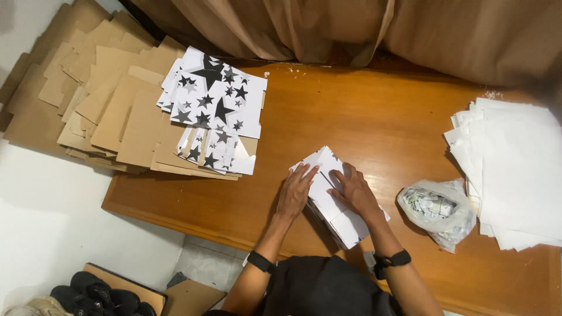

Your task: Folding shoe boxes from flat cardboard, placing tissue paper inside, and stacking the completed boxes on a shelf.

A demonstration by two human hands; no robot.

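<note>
— Both hands flat, open: left hand [297, 192], right hand [353, 191] pressing the white folded box [331, 202] mid-table.

— Around it: plastic bag [438, 210] beside the white sheets [515, 169] on the right, star-printed flats [213, 105] on cardboard blanks [111, 111] on the left.

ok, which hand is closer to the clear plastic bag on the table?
Right. The right hand rests on the white folded box, with the clear plastic bag a short way off on its outer side. The left hand presses the box's far side, farther from the bag.
</note>
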